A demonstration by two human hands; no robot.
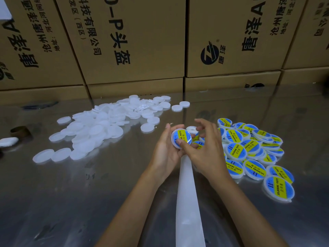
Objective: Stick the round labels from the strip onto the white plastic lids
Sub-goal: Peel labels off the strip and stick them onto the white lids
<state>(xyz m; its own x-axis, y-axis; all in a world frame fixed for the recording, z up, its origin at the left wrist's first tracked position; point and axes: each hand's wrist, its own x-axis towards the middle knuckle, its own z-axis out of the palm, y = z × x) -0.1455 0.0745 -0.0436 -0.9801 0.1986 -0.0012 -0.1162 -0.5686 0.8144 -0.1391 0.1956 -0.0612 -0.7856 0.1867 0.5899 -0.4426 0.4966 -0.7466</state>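
The table (71,202) carried everything. Boxes (135,41) stood in a row along its far edge. Before them, left of centre, lay the heap of bare lids (99,129); two more lids (180,106) sat apart at the heap's far right end. A tape core (19,131) stood near the left edge. The labelled lids (252,154) lay piled toward the right edge. Between the two piles were the hands — the left hand (165,152) held a lid (181,139), the right hand (204,150) touching it. The strip (187,198) ran from under the hands to the near edge.
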